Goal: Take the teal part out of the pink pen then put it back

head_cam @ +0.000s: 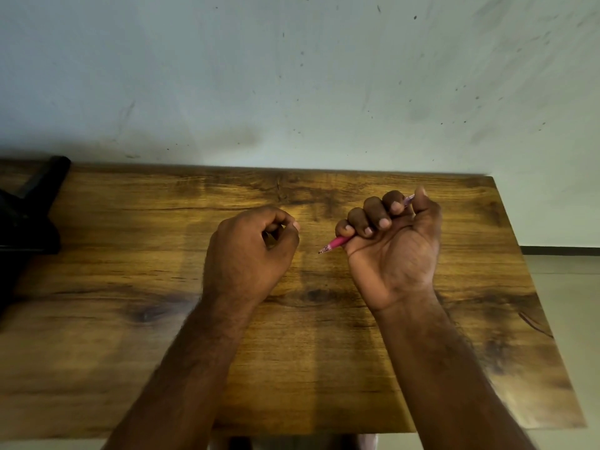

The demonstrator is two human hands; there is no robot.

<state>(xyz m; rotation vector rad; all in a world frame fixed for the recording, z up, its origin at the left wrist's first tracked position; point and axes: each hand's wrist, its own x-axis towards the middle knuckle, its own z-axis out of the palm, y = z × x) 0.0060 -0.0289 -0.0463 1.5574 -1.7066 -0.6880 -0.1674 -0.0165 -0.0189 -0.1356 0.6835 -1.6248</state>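
Note:
My right hand (393, 241) grips the pink pen (336, 243) in a fist, palm turned up, above the wooden table (130, 319). The pen's pink tip end sticks out to the lower left of the fist, and a short translucent purple end shows between my forefinger and thumb at the top. No teal part is visible; most of the pen is hidden inside my fingers. My left hand (250, 251) hovers a little to the left of the pen tip with its fingers curled and thumb meeting the forefinger; nothing shows in it.
A black object (29, 209) sits at the table's far left edge. A pale marked wall (292, 76) rises right behind the table. The table's right edge drops to a light floor (565, 303).

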